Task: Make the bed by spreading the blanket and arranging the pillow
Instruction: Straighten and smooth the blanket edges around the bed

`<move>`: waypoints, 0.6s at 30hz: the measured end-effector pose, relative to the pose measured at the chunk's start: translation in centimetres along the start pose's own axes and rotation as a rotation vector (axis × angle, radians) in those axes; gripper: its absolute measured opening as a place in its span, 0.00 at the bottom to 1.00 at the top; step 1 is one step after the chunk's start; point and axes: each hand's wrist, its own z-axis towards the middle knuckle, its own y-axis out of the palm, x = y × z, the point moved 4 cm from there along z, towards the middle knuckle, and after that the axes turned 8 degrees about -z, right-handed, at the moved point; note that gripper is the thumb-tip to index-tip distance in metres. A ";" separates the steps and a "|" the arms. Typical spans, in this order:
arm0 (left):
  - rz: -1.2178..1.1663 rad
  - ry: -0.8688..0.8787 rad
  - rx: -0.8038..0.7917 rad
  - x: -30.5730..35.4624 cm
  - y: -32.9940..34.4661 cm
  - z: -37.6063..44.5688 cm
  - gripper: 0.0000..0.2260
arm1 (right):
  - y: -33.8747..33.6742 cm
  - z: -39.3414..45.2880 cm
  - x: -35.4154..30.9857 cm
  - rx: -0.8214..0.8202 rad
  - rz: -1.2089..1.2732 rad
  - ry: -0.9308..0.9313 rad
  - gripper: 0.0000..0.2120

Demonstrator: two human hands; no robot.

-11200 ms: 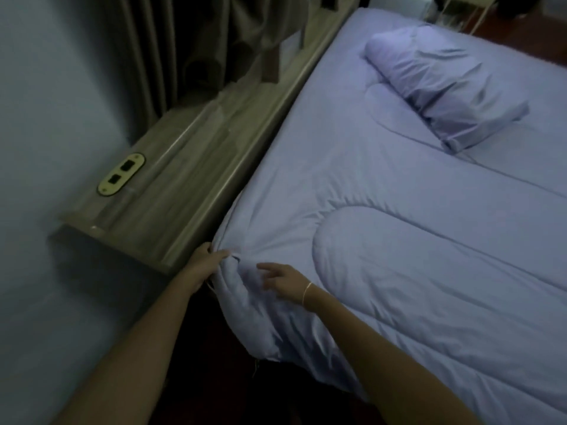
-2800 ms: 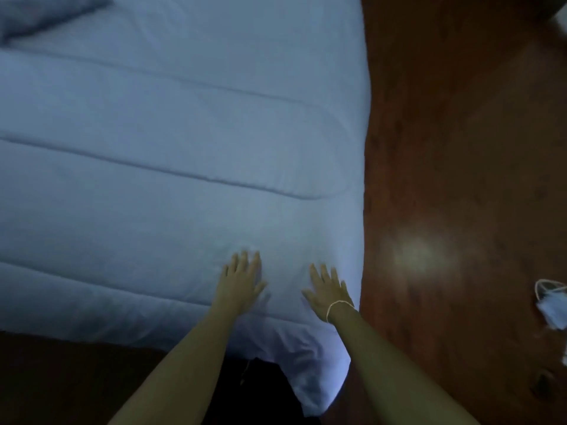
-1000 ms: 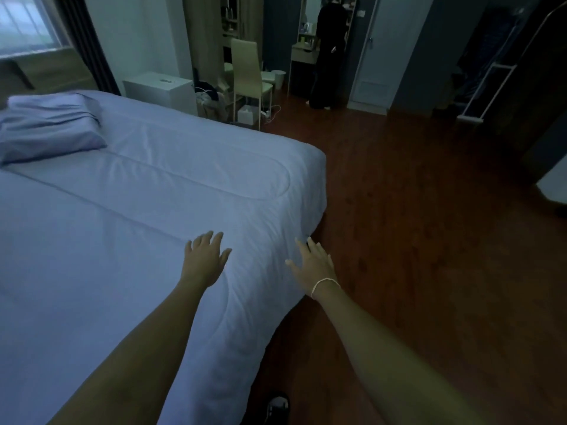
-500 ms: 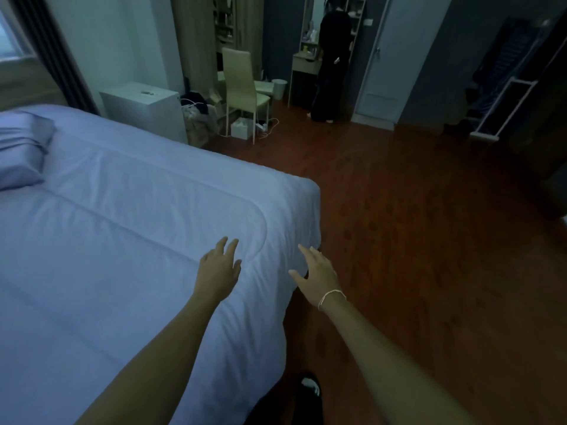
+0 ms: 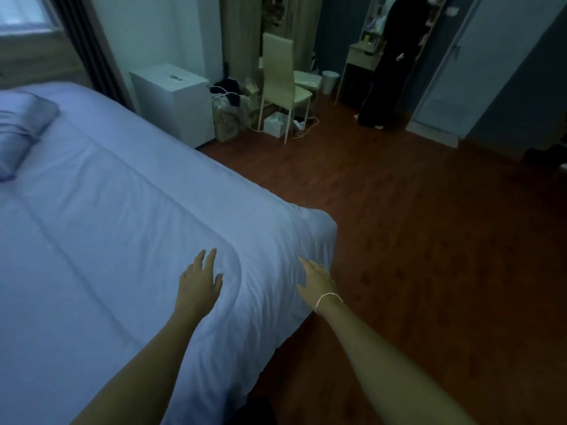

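Note:
A pale lilac quilted blanket [image 5: 129, 228] lies spread flat over the bed, its corner hanging over the mattress edge on the right. A matching pillow [image 5: 21, 127] lies at the far left edge of the view. My left hand [image 5: 199, 280] rests palm down on the blanket near the corner, fingers apart, holding nothing. My right hand [image 5: 317, 282], with a thin bracelet at the wrist, lies open on the blanket at the bed's side edge, also holding nothing.
Dark wooden floor [image 5: 429, 240] runs along the right of the bed. A white cabinet [image 5: 173, 102] stands beside the bed, then a pale chair [image 5: 285, 87] with clutter and cables. A person in black [image 5: 389, 62] stands at a dresser by a door.
Earlier I was at the headboard-side corner, then pressing the blanket at another corner. Over the last second the view has shifted left a little; both hands stay flat near the corner.

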 end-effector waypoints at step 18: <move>0.068 -0.336 -0.114 5.8 15.1 29.0 0.29 | -5.0 38.5 10.0 -0.295 -0.326 -0.164 0.36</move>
